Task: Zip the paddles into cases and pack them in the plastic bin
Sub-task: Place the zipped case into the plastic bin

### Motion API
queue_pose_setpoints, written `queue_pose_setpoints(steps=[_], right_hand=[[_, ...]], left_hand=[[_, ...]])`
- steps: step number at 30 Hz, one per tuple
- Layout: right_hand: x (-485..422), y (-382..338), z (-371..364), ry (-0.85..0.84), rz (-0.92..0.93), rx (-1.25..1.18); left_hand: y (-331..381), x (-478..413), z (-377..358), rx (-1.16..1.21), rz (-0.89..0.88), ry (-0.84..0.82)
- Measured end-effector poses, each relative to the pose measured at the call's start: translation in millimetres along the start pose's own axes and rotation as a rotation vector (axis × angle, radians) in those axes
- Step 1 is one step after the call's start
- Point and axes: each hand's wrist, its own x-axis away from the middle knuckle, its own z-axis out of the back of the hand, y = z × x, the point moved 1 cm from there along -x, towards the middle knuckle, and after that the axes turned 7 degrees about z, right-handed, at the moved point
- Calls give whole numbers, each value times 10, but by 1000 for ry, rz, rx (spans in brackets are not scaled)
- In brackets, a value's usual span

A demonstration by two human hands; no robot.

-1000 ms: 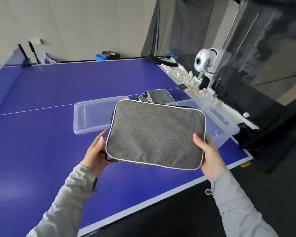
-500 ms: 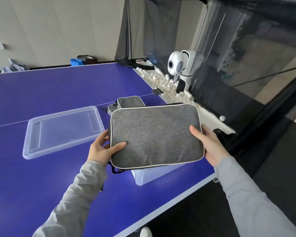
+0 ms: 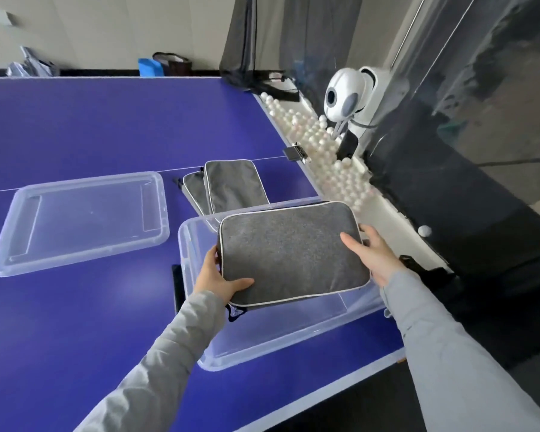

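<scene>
Case has dropped over the bin mouth, left hand and right hand gripping its ends. Packing step; next move likely: lower it flat inside, release.

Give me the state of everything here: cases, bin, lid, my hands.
Plastic bin: open.
Lid: off, flat on the table.
Held case: tilted over the plastic bin.
Two other cases: overlapped behind the bin.
Left hand: grips held case.
Right hand: grips held case.
</scene>
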Motion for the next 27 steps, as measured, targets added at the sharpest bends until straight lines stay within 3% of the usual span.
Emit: queue_pose_setpoints(steps=[6,11,27], right_hand=[[-400,452,-140,-109,-101,47],[-582,761,-354,-251,-151,364],[-834,1089,-624,-445,-222,630]], left_hand=[[-381,-206,-192,43,219,111],[-510,-310,-290,-28,414,194],[-816,-592,-304,-596,549,245]])
